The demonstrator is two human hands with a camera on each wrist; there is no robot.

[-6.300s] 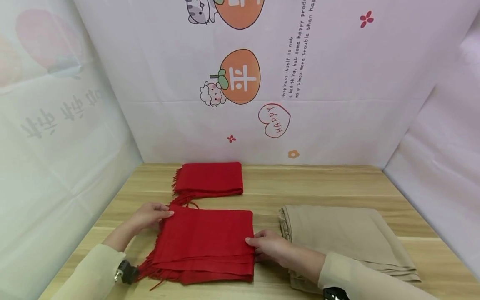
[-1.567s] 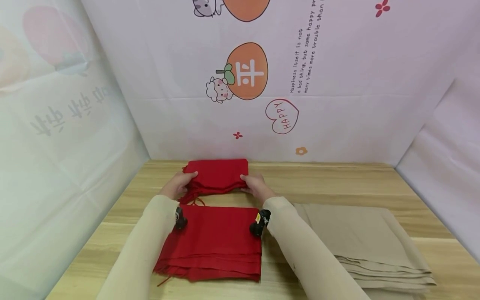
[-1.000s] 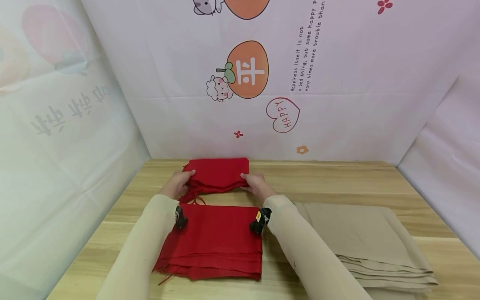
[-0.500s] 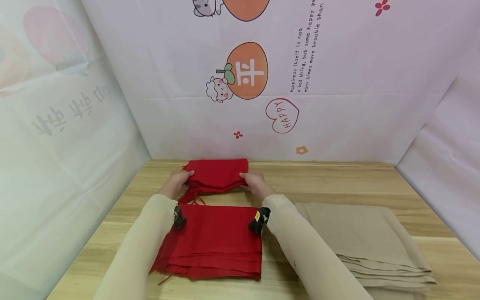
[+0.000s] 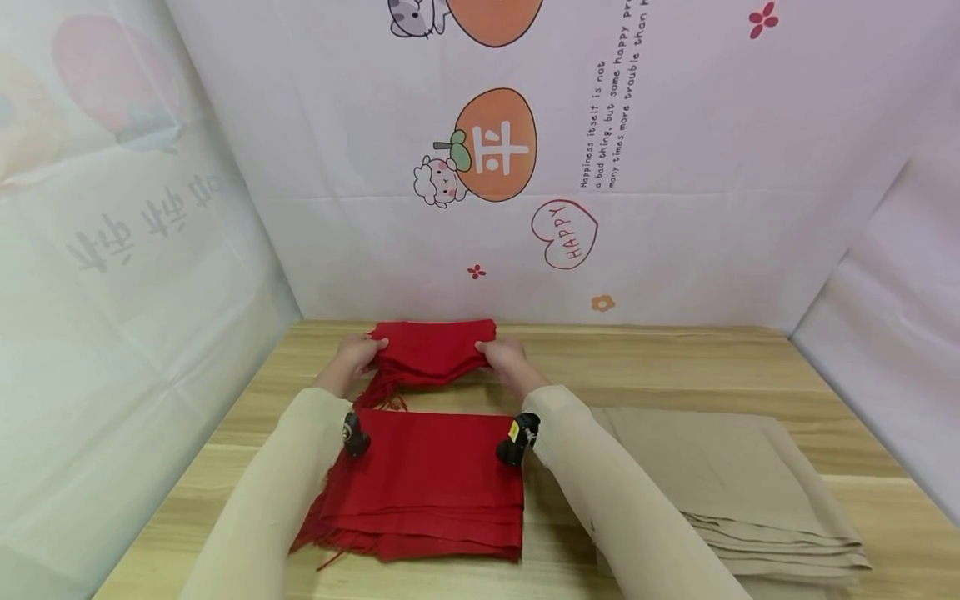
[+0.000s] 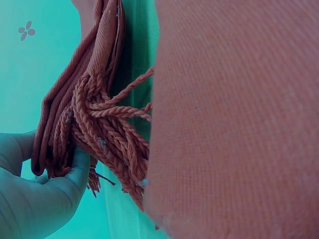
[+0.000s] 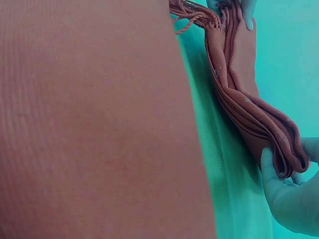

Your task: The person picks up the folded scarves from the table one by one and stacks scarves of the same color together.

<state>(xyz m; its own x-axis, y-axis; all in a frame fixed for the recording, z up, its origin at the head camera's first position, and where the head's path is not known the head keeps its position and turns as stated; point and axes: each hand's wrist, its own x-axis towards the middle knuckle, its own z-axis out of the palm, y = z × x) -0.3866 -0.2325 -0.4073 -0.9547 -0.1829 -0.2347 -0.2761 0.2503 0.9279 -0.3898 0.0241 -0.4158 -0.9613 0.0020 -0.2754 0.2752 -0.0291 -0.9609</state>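
At the back of the table, both hands hold a small folded red scarf (image 5: pixel 435 346) by its opposite ends. My left hand (image 5: pixel 351 360) pinches the fringed end, thumb on top; the left wrist view shows thumb and fingers round the stacked layers, with braided tassels (image 6: pixel 109 119) hanging beside them. My right hand (image 5: pixel 512 365) grips the smooth folded end, its fingers (image 7: pixel 269 169) curled about the fold in the right wrist view. The scarf's front edge dips in the middle. Nearer lies a larger folded red scarf (image 5: pixel 435 462), under the wrist cameras.
A folded beige cloth (image 5: pixel 720 467) lies at the right on the wooden table (image 5: pixel 637 358), partly behind the right sleeve (image 5: pixel 630 517). A printed white sheet (image 5: pixel 675 250) forms the back wall, with white sheets on both sides.
Both hands have gone from the nearer red scarf to the small one at the back. In the last half second its ends have come up a little and its middle sags more.
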